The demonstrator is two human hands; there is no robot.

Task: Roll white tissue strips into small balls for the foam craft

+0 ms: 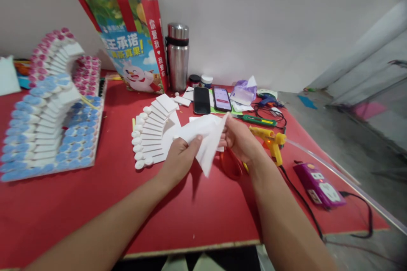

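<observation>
White paper sheet [208,137] looks light, floppy and easily creased, best held by its edges; left hand [179,159] and right hand [240,139] each pinch one side above the red worktop [190,216].

Worn on my head, the one camera is looking forward and down across the red table [79,203], with my forearms filling the bottom edge. It is sitting close over my left hand [179,159] and right hand [240,139], which are holding a white sheet [206,135] at mid-frame, and is facing the white wall [270,29] beyond.
</observation>
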